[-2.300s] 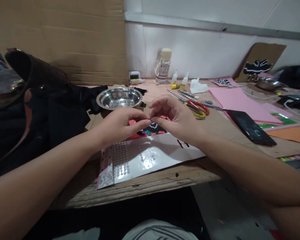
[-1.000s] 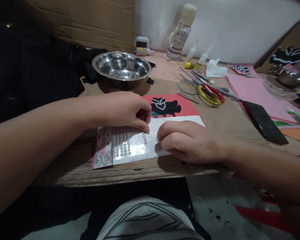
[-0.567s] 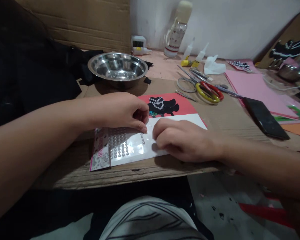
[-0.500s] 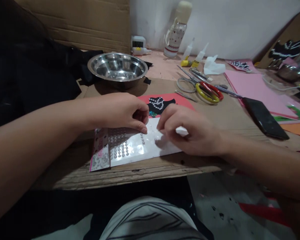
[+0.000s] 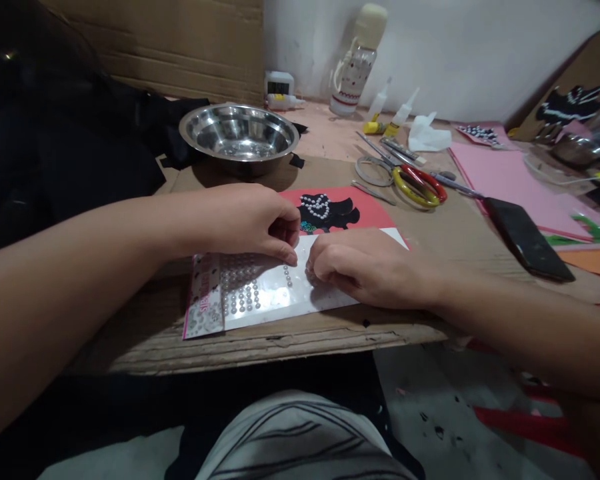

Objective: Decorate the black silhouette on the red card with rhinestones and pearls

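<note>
A white sheet of pearl bead stickers [image 5: 270, 293] lies at the table's front edge, rows of beads mostly on its left part. My left hand [image 5: 253, 223] is closed at the sheet's upper edge, thumb on its face beside a short bead row. My right hand [image 5: 370, 267] rests on the right part of the sheet, fingers bent and pressed together at its surface; whatever lies under the fingertips is hidden. Behind the sheet is a red card [image 5: 375, 210] with a black cut-out figure [image 5: 343, 212], decorated with a white bead string and teal glitter, partly covered.
A steel bowl [image 5: 239, 137] stands behind my left hand. Scissors [image 5: 417, 187], tweezers [image 5: 373, 193] and a black phone [image 5: 527, 237] lie to the right. Glue bottles [image 5: 400, 113], a drinking bottle [image 5: 355, 67] and pink sheets [image 5: 510, 193] are farther back. Dark-clothed person [image 5: 65, 147] at left.
My right hand has lowered and flattened onto the sheet, its fingertips down at the surface, showing more of the black figure. My left hand stays in place at the sheet.
</note>
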Demonstrator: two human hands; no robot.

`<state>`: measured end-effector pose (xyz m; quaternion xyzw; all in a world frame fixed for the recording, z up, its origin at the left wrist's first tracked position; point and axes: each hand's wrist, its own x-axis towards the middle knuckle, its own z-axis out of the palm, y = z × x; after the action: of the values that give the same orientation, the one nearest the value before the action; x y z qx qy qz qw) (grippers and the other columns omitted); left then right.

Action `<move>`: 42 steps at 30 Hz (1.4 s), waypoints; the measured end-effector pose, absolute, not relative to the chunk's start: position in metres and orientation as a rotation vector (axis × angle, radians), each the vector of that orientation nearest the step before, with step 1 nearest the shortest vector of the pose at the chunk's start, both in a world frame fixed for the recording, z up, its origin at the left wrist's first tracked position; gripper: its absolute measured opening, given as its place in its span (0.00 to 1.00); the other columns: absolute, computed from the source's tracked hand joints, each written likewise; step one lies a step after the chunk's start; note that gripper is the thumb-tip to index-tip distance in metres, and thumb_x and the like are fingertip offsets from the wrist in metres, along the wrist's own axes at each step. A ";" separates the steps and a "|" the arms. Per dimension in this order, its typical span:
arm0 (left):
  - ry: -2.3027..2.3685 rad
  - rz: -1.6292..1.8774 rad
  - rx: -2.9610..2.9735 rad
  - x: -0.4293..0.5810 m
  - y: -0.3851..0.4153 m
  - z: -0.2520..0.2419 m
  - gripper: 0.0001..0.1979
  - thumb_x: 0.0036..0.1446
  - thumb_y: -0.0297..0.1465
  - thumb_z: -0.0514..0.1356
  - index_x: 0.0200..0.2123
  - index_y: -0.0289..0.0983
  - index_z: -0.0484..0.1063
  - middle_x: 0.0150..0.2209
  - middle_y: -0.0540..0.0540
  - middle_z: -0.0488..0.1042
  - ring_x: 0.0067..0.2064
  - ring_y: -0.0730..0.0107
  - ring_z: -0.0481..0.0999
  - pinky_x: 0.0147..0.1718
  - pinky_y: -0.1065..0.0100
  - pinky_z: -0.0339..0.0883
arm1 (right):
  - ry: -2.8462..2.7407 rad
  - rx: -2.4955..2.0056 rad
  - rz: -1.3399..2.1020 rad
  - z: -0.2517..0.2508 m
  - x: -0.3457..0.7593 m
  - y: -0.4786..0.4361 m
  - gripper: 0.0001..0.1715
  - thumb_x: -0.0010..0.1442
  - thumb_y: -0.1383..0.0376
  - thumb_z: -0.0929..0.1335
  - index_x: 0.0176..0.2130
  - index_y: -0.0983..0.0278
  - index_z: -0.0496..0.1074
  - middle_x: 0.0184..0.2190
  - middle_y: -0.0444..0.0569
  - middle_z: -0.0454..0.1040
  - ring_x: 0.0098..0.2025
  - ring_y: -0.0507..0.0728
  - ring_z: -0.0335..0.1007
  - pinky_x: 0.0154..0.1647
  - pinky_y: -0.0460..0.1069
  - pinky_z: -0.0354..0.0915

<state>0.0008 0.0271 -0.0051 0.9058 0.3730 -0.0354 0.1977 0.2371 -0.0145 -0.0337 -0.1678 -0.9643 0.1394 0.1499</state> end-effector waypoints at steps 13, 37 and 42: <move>1.008 -0.068 2.562 0.000 0.028 -0.007 0.10 0.57 0.42 0.65 0.39 0.44 0.80 0.33 0.52 0.81 0.31 0.69 0.76 0.28 0.68 0.57 | -2.837 -0.451 0.351 -0.030 0.233 -0.016 0.15 0.70 0.71 0.57 0.36 0.61 0.69 0.35 0.46 0.76 0.35 0.54 0.67 0.33 0.48 0.57; 1.005 -0.058 2.553 0.000 0.028 -0.007 0.12 0.58 0.43 0.65 0.38 0.43 0.79 0.33 0.50 0.81 0.30 0.68 0.75 0.28 0.68 0.57 | -2.898 -0.555 0.508 -0.020 0.229 -0.018 0.21 0.74 0.67 0.55 0.34 0.62 0.71 0.35 0.46 0.76 0.35 0.54 0.66 0.33 0.48 0.56; 1.016 -0.050 2.544 0.000 0.028 -0.008 0.12 0.57 0.44 0.65 0.38 0.43 0.79 0.33 0.49 0.81 0.29 0.69 0.74 0.27 0.68 0.56 | -2.902 -0.313 0.176 -0.025 0.233 -0.018 0.19 0.74 0.71 0.56 0.38 0.63 0.72 0.36 0.48 0.78 0.36 0.56 0.66 0.34 0.49 0.56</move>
<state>0.0000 0.0282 -0.0079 0.9098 0.3635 -0.0178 0.1996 0.2331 -0.0177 -0.0247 -0.1065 -0.9866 0.0600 0.1083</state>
